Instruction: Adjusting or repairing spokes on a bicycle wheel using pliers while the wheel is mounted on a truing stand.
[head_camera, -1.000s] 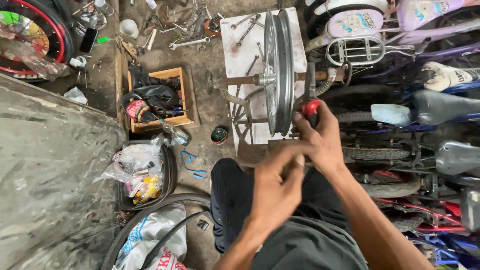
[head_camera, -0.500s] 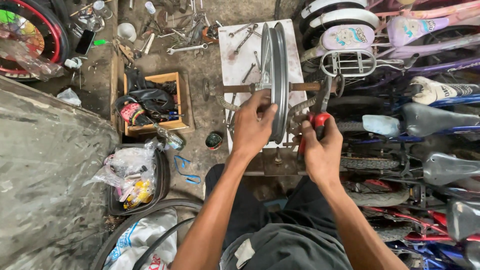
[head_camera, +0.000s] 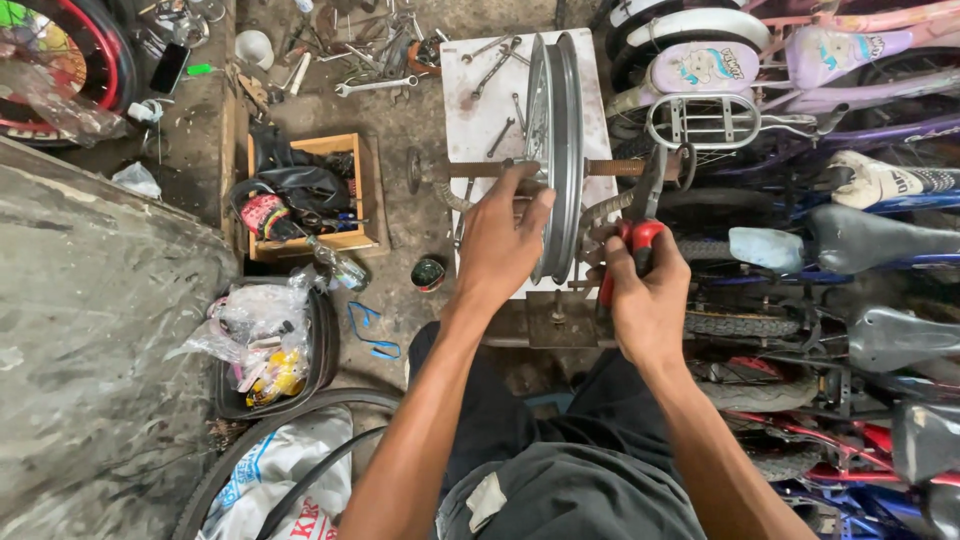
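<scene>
At the far left of the floor lies a grey tarpaulin (head_camera: 90, 330), and above it the edge of a red-rimmed wheel (head_camera: 50, 50) shows in the corner. Just right of the tarpaulin sits a black tyre (head_camera: 325, 345) stuffed with plastic bags (head_camera: 255, 335), and above that a wooden box (head_camera: 345, 190) holds dark cloth and small odds and ends. Loose spanners (head_camera: 375, 87) lie scattered on the concrete beyond the box. In the middle stands a white worktop (head_camera: 470, 100) with more spanners on it, and upright over it, edge-on to the camera, is a bare metal wheel rim (head_camera: 556, 140) mounted on a rusty threaded axle (head_camera: 610, 167). The left hand (head_camera: 500, 245) rests against the left face of the rim, fingers spread and curled around its edge near the axle. Just right of the rim, the right hand (head_camera: 648, 300) is closed around the red handles of a pair of pliers (head_camera: 640, 225), whose metal head points up toward the axle. Further right, children's bicycles (head_camera: 800, 60) are packed closely together, with a wire basket (head_camera: 705, 120) and several saddles (head_camera: 880, 240) showing.
</scene>
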